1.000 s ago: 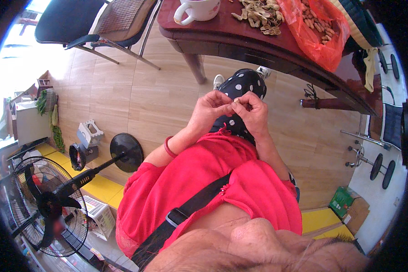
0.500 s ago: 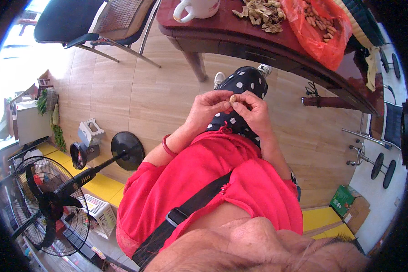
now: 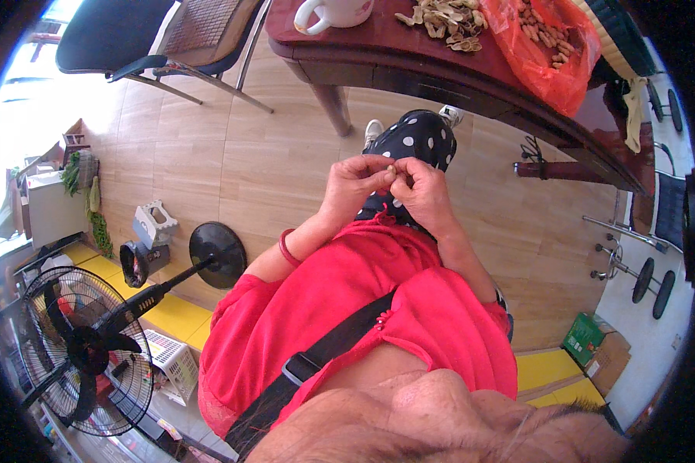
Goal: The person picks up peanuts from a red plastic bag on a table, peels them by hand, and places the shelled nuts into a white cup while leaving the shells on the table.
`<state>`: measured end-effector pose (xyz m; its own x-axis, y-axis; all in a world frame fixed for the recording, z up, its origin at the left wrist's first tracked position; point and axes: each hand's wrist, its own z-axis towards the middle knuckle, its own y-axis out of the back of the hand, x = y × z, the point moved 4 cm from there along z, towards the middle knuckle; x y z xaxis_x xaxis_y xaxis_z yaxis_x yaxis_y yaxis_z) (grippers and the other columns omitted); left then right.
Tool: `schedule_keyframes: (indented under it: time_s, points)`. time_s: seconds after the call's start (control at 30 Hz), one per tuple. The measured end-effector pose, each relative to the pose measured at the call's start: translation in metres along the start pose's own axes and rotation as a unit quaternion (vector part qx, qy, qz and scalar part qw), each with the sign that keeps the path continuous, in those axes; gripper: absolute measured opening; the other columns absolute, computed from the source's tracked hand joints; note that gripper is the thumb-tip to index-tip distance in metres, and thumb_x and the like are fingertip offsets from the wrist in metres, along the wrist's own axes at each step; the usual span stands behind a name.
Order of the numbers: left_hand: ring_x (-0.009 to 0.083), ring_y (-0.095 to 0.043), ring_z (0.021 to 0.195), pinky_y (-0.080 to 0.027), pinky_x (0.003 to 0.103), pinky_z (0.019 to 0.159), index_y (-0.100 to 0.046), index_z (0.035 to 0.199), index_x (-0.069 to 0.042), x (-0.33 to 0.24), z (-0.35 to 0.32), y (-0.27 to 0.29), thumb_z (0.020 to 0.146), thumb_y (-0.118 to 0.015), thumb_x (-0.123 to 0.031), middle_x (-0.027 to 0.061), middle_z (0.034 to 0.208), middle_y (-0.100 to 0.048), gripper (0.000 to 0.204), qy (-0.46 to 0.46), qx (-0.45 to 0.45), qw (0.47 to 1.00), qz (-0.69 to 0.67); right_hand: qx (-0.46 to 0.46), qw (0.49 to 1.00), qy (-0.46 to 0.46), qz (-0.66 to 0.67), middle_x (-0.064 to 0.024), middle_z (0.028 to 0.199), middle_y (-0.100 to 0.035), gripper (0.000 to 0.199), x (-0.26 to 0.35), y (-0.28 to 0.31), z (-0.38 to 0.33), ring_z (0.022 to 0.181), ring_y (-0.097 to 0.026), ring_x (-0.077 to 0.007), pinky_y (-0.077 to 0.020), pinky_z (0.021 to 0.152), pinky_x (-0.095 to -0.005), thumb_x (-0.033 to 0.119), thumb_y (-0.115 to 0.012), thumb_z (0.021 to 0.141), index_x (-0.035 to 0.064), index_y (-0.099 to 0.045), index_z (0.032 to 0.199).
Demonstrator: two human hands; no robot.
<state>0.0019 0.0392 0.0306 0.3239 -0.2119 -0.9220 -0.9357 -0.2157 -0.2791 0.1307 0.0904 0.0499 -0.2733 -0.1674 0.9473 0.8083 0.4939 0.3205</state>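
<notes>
Above my lap, my left hand point(image 3: 355, 184) and my right hand point(image 3: 425, 193) meet fingertip to fingertip. Between them they pinch a peanut point(image 3: 391, 170), small and pale, partly covered by the thumbs and fingers. On the dark red table point(image 3: 409, 65) ahead lies a heap of peanut shells point(image 3: 445, 21). To its right, an open red plastic bag point(image 3: 510, 62) holds several unshelled peanuts point(image 3: 547, 35).
A white mug point(image 3: 336, 12) stands near the table's left corner. Chairs point(image 3: 208, 35) are at the far left. A black standing fan point(image 3: 85, 351) and a white basket point(image 3: 170, 366) are on my left. A green box point(image 3: 583, 338) sits at lower right.
My right hand has turned inward, its fingers curling more. The peanut now shows less between my fingertips. The view has shifted slightly.
</notes>
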Motion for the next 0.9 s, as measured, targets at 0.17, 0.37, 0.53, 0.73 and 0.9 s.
schedule_keyframes:
  time_s: [0.17, 0.37, 0.53, 0.73, 0.9]
  points:
    - [0.0094, -0.058, 0.067, -0.049, 0.022, 0.060, -0.065, 0.093, 0.003, 0.002, -0.004, -0.002, 0.083, -0.062, -0.006, 0.0048, 0.078, -0.064, 0.014, 0.004, -0.025, 1.000, 0.004, 0.007, 1.000, -0.029, 0.004, -0.0144, 0.071, -0.062, 0.016, -0.001, -0.001, -0.001, 0.064, -0.062, -0.0188, -0.0494, 0.059, -0.0294, 0.009, -0.057, 0.077, -0.0035, -0.059, 0.087]
    - [0.0085, -0.058, 0.065, -0.048, 0.021, 0.058, -0.065, 0.092, 0.003, 0.008, -0.006, -0.003, 0.083, -0.062, -0.004, 0.0038, 0.075, -0.063, 0.012, -0.037, -0.083, 0.994, 0.054, -0.007, 0.999, -0.053, 0.013, -0.0179, 0.073, -0.062, 0.018, -0.004, -0.009, -0.001, 0.066, -0.063, -0.0251, -0.0493, 0.060, -0.0322, 0.011, -0.058, 0.077, -0.0034, -0.059, 0.087]
    - [0.0073, -0.058, 0.063, -0.048, 0.021, 0.056, -0.066, 0.091, 0.001, 0.010, -0.008, -0.004, 0.083, -0.061, -0.004, 0.0024, 0.072, -0.062, 0.011, -0.074, -0.103, 0.988, 0.085, -0.046, 0.995, 0.021, -0.086, -0.0189, 0.076, -0.062, 0.018, -0.014, -0.012, 0.001, 0.070, -0.063, -0.0285, -0.0494, 0.063, -0.0348, 0.014, -0.058, 0.078, -0.0028, -0.059, 0.086]
    - [0.0123, -0.061, 0.072, -0.050, 0.024, 0.065, -0.060, 0.102, 0.004, 0.018, -0.002, -0.001, 0.088, -0.052, -0.007, 0.0063, 0.086, -0.062, 0.018, 0.090, -0.081, 0.982, -0.145, -0.017, 0.996, -0.076, 0.044, -0.0182, 0.077, -0.064, 0.019, -0.024, -0.010, 0.004, 0.069, -0.064, -0.0243, -0.0504, 0.062, -0.0320, 0.013, -0.056, 0.079, -0.0026, -0.061, 0.089]
    - [0.0167, -0.059, 0.082, -0.048, 0.030, 0.077, -0.052, 0.110, 0.005, 0.020, 0.006, -0.001, 0.091, -0.045, -0.010, 0.0082, 0.093, -0.059, 0.025, 0.158, 0.005, 0.937, -0.310, 0.013, 0.997, -0.051, 0.055, -0.0120, 0.076, -0.063, 0.015, -0.013, 0.001, 0.004, 0.066, -0.062, -0.0195, -0.0497, 0.061, -0.0287, 0.008, -0.057, 0.078, -0.0008, -0.062, 0.090]
